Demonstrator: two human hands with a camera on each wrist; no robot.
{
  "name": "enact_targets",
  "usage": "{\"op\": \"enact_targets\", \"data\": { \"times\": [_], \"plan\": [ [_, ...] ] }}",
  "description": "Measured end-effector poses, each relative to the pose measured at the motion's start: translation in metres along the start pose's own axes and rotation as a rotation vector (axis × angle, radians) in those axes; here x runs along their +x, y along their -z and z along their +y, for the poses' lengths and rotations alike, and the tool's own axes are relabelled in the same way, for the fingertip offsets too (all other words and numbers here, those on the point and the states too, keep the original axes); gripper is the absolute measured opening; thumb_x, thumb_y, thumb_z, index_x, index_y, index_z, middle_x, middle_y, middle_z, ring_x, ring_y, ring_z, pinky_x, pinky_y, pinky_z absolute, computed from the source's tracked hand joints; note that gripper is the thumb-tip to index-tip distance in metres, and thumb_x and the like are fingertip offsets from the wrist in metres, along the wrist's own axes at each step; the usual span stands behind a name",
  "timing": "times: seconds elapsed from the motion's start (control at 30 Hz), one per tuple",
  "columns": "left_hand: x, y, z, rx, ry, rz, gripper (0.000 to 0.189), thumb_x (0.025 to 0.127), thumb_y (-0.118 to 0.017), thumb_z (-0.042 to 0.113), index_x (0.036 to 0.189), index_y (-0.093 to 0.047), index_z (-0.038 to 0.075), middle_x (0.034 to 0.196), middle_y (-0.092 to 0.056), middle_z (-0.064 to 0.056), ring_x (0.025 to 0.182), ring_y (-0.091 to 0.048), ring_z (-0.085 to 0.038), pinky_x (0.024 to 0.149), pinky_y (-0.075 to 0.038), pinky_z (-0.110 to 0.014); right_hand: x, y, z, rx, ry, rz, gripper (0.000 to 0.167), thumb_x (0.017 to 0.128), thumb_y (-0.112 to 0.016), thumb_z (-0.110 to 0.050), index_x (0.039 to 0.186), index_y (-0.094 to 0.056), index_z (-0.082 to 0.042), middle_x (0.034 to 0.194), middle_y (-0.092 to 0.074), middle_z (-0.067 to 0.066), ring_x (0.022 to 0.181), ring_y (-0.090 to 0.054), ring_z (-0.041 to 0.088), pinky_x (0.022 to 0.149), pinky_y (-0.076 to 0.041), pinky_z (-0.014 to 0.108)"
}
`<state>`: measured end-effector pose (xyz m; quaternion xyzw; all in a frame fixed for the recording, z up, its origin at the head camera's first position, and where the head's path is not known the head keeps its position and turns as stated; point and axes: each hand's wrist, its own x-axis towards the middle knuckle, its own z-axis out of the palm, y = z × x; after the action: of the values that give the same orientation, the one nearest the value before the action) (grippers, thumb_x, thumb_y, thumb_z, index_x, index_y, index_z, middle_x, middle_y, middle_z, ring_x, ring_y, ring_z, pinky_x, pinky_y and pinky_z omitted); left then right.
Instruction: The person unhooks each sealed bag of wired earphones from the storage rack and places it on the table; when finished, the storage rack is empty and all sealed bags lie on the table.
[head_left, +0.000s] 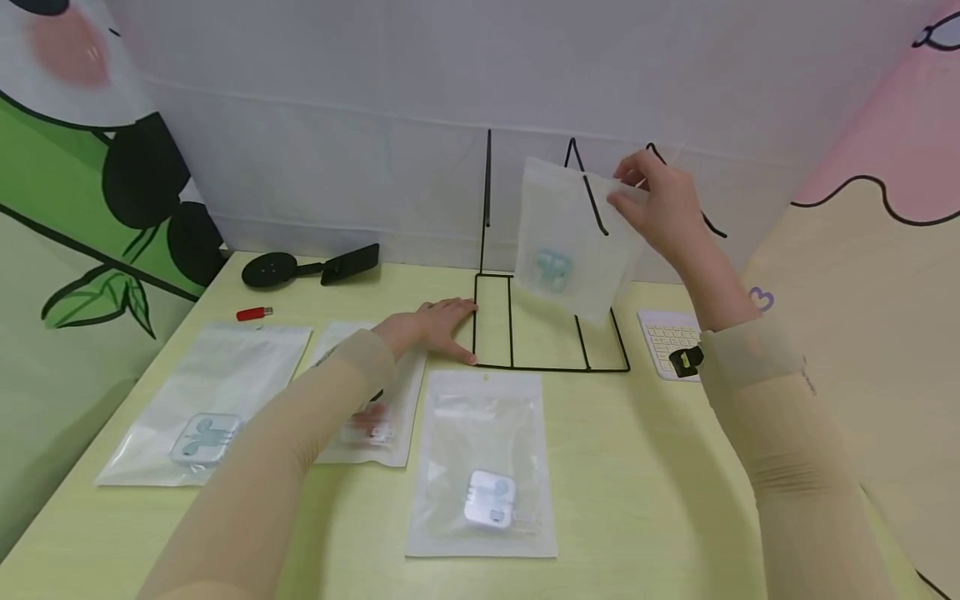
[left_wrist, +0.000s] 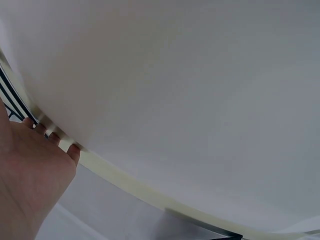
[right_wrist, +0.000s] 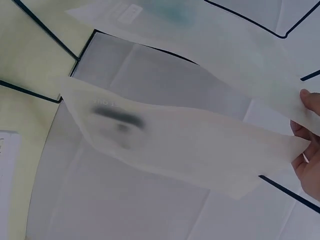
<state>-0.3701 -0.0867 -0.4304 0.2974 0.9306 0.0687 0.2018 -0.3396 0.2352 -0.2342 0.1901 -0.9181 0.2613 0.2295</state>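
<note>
My right hand [head_left: 660,200], raised at the black wire rack [head_left: 551,367], pinches the top right corner of a frosted plastic bag [head_left: 577,242] with teal earphones inside. That bag hangs at the rack's middle prong, whose tip shows in front of it. In the right wrist view a second frosted bag [right_wrist: 200,140] with a dark item in it reaches to the same fingers. My left hand [head_left: 438,329] lies on the table with its fingers spread, touching the left side of the rack's base. The left wrist view shows its palm side.
Several bags lie on the table, including a left bag [head_left: 247,358] and a front bag [head_left: 480,433] with cased earphones. A black folding stand [head_left: 348,264], a red USB stick [head_left: 253,314] and a white keyboard [head_left: 667,329] lie around the rack. A pale curtain [head_left: 337,167] hangs behind.
</note>
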Motion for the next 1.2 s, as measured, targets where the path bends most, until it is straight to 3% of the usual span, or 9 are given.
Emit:
{"op": "enact_targets", "data": {
  "times": [0.1,0.2,0.33,0.5,0.67,0.8,0.93,1.03,1.2],
  "plan": [
    [0.000,0.000,0.000,-0.003,-0.006,0.001,0.111,0.075,-0.058,0.073,0.153,-0.004,0.016,0.160,-0.001,-0.007,0.146,-0.002,-0.030,0.113,-0.009,-0.058,-0.007,-0.002,0.001,0.017,0.010,0.033,0.026,0.089,-0.065,-0.015,0.110,-0.054,-0.005,0.103,-0.061,0.016,0.094,-0.058,0.032,0.088,-0.046,0.045],
    [-0.001,0.000,0.002,-0.005,-0.006,0.003,0.110,0.075,-0.059,0.072,0.153,-0.005,0.016,0.160,-0.002,-0.007,0.146,-0.003,-0.030,0.113,-0.009,-0.058,-0.014,-0.005,0.003,0.010,0.074,0.086,0.026,0.088,-0.066,-0.014,0.109,-0.053,-0.003,0.101,-0.061,0.016,0.094,-0.058,0.031,0.088,-0.046,0.044],
    [-0.003,0.002,0.004,-0.008,-0.003,0.008,0.109,0.075,-0.060,0.071,0.153,-0.006,0.016,0.160,-0.003,-0.006,0.146,-0.004,-0.029,0.114,-0.009,-0.057,-0.022,-0.008,0.007,-0.026,0.212,0.182,0.024,0.087,-0.068,-0.011,0.104,-0.055,0.000,0.098,-0.063,0.017,0.085,-0.060,0.030,0.076,-0.048,0.039],
    [-0.005,0.004,0.006,-0.010,-0.005,0.013,0.109,0.076,-0.061,0.069,0.153,-0.007,0.016,0.159,-0.004,-0.007,0.146,-0.004,-0.030,0.113,-0.009,-0.058,-0.031,-0.013,0.013,-0.071,0.353,0.312,0.008,0.085,-0.068,-0.004,0.091,-0.064,0.000,0.086,-0.065,0.015,0.072,-0.059,0.027,0.061,-0.041,0.032],
    [-0.004,0.002,0.005,-0.009,-0.006,0.013,0.109,0.075,-0.060,0.070,0.153,-0.007,0.016,0.159,-0.004,-0.007,0.146,-0.004,-0.030,0.113,-0.009,-0.058,-0.039,-0.018,0.014,-0.044,0.429,0.414,0.004,0.083,-0.068,0.001,0.086,-0.071,-0.001,0.082,-0.066,0.014,0.073,-0.059,0.029,0.068,-0.045,0.039],
    [-0.004,0.001,0.005,-0.015,-0.003,0.012,0.109,0.075,-0.060,0.070,0.153,-0.007,0.016,0.159,-0.004,-0.007,0.146,-0.005,-0.030,0.114,-0.009,-0.057,-0.046,-0.021,0.012,-0.075,0.444,0.474,0.006,0.083,-0.070,0.000,0.088,-0.073,0.000,0.084,-0.068,0.016,0.081,-0.061,0.033,0.084,-0.045,0.046],
    [-0.005,0.002,0.006,-0.018,0.001,0.010,0.109,0.075,-0.061,0.070,0.153,-0.007,0.016,0.159,-0.005,-0.006,0.146,-0.005,-0.029,0.114,-0.009,-0.057,-0.054,-0.023,0.011,-0.099,0.431,0.484,0.013,0.079,-0.072,0.003,0.091,-0.072,-0.001,0.087,-0.066,0.018,0.085,-0.061,0.034,0.086,-0.043,0.048],
    [-0.005,0.002,0.006,-0.017,0.000,0.011,0.108,0.076,-0.061,0.069,0.153,-0.007,0.015,0.159,-0.005,-0.007,0.146,-0.005,-0.030,0.114,-0.009,-0.057,-0.058,-0.025,0.011,-0.077,0.418,0.464,0.019,0.077,-0.072,0.007,0.094,-0.071,-0.002,0.088,-0.063,0.019,0.081,-0.059,0.034,0.080,-0.045,0.049],
    [-0.004,0.002,0.005,-0.016,0.003,0.008,0.108,0.076,-0.060,0.069,0.153,-0.007,0.016,0.159,-0.004,-0.007,0.146,-0.004,-0.029,0.114,-0.008,-0.057,-0.067,-0.028,0.011,-0.018,0.382,0.432,0.025,0.076,-0.070,0.011,0.097,-0.069,-0.004,0.087,-0.059,0.018,0.068,-0.056,0.028,0.059,-0.043,0.038]
  ]
}}
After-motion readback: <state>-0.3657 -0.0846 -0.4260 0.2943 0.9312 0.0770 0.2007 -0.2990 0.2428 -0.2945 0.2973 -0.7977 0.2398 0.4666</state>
